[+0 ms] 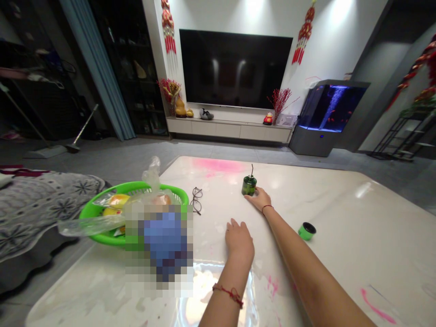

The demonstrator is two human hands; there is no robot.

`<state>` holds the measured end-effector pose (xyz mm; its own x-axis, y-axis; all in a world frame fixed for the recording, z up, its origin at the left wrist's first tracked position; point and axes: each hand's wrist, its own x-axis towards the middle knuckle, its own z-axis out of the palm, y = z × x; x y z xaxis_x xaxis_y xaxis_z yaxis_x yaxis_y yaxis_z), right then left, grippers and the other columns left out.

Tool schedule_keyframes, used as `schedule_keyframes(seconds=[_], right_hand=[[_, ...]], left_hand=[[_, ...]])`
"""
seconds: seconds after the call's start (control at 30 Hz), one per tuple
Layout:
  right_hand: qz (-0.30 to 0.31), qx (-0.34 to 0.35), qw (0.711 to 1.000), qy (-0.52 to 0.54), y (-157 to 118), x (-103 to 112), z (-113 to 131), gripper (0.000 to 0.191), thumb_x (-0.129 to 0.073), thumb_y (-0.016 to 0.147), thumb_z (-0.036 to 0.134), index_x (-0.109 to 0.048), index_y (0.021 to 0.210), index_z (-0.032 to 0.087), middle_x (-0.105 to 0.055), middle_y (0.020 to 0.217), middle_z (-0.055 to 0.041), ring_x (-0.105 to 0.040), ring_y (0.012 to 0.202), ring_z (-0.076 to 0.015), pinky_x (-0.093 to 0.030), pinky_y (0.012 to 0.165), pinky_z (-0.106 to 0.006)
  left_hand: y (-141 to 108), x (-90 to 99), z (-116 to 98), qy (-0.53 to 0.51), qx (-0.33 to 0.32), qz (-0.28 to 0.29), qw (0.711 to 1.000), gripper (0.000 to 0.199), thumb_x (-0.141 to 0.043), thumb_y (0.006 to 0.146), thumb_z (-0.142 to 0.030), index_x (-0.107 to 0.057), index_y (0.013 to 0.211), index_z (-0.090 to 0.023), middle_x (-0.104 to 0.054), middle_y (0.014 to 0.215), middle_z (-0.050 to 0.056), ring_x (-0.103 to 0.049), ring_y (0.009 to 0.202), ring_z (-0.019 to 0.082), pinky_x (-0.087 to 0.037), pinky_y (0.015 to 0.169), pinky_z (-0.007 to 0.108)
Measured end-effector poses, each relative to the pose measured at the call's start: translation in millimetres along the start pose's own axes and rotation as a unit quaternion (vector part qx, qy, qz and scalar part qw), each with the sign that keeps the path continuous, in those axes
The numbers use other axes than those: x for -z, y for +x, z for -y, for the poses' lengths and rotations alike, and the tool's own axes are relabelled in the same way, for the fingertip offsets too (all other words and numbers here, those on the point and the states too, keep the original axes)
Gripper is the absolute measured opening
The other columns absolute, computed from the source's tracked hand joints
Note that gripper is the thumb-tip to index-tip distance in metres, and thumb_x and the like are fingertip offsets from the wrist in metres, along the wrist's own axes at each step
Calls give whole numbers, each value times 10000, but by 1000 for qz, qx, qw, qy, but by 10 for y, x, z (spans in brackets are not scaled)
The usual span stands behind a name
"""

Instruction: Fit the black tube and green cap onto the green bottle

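The right hand (260, 200) pinches a squat, glossy green bottle (249, 186); the left hand (240, 239), loosely spread, is nearer the camera. Right of the bottle sits a smooth, round cup (305, 233).

No legible text, labels, brands, numbers or signs anywhere in view.

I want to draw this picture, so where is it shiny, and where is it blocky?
In the head view, bright glare shines on the table beside the left hand's forearm; pale lights reflect in the dark TV; big blurry squares hide detail over the green basket's near right side.
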<state>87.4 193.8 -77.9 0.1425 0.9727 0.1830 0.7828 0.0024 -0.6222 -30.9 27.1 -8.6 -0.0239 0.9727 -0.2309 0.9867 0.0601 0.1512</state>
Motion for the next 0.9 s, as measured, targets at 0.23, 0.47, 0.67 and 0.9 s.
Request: schedule_keyframes(seconds=[0.23, 0.47, 0.67, 0.9], right_hand=[[-12, -19, 1000, 15, -5, -3, 2, 594, -654, 564, 523, -539, 1053, 206, -605, 1117, -72, -566, 1014, -235, -412, 851, -312], [8, -14, 999, 32, 12, 17, 15, 638, -662, 567, 455, -467, 1143, 264, -582, 1165, -38, -541, 1061, -252, -379, 887, -366], [16, -10, 999, 50, 14, 26, 7, 556, -634, 602, 391, -476, 1123, 280, -592, 1144, -10, -547, 1056, -241, -385, 886, -363], [0, -12, 999, 50, 19, -7, -2, 519, -620, 607, 392, -479, 1094, 282, -593, 1117, -23, -562, 1016, -243, -408, 866, -385]], left_hand=[[-16, 20, -3, 6, 0, 3, 1000, 461, -464, 811, -280, -450, 1245, -122, -327, 1388, 187, -356, 1243, 299, -378, 915, 362], [-3, -1, -15, -3, 6, -4, 1000, 422, -475, 802, -273, -485, 1201, -137, -352, 1374, 182, -379, 1221, 298, -384, 901, 372], [-1, -2, -16, -3, 9, -1, 1000, 441, -481, 799, -289, -477, 1213, -137, -338, 1383, 179, -368, 1231, 296, -379, 915, 370], [17, -38, -23, 4, 13, -12, 1000, 408, -457, 797, -241, -492, 1192, -141, -352, 1374, 179, -393, 1212, 288, -385, 901, 369]])
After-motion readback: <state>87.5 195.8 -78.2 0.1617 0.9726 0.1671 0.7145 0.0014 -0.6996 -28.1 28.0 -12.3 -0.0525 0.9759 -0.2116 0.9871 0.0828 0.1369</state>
